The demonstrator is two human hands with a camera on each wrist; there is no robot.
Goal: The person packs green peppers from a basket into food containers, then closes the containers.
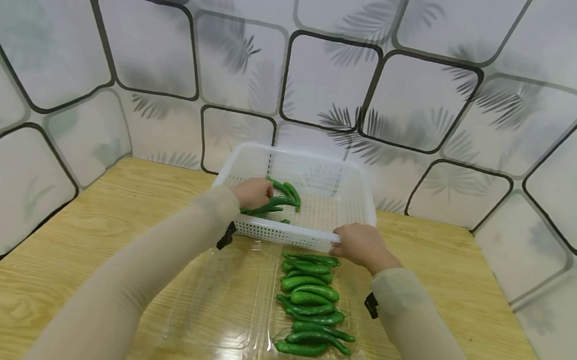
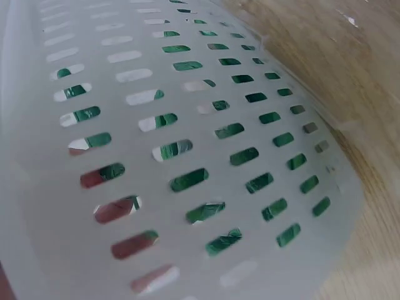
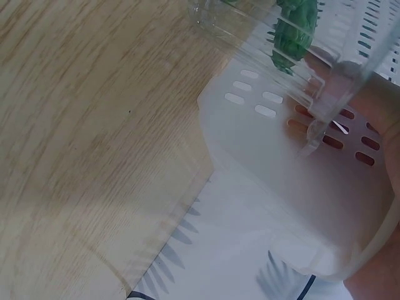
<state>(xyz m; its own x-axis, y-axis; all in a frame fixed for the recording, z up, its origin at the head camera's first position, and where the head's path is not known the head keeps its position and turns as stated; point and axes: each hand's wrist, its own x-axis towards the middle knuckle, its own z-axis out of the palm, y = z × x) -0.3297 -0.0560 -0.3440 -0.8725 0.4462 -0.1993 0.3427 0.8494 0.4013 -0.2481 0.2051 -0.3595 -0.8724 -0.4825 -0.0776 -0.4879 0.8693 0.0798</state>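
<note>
A white perforated plastic basket [image 1: 340, 188] stands at the back of the table, with several green chili peppers [image 1: 292, 194] inside at its left. My left hand [image 1: 253, 193] reaches over the front rim among these peppers; its fingertips are partly hidden, so a grasp cannot be made out. Through the basket's slots [image 2: 187, 181] in the left wrist view, green peppers and part of that hand show. My right hand [image 1: 362, 246] grips the front right corner of the basket rim. Just in front lies a row of green chili peppers [image 1: 310, 300] in one half of an opened clear plastic clamshell box [image 1: 265, 317].
The clamshell's other half, a clear lid [image 1: 219, 301], lies flat to the left on the wooden table [image 1: 422, 309]. Behind the basket, patterned wall panels [image 1: 329, 82] rise close to it and enclose both sides.
</note>
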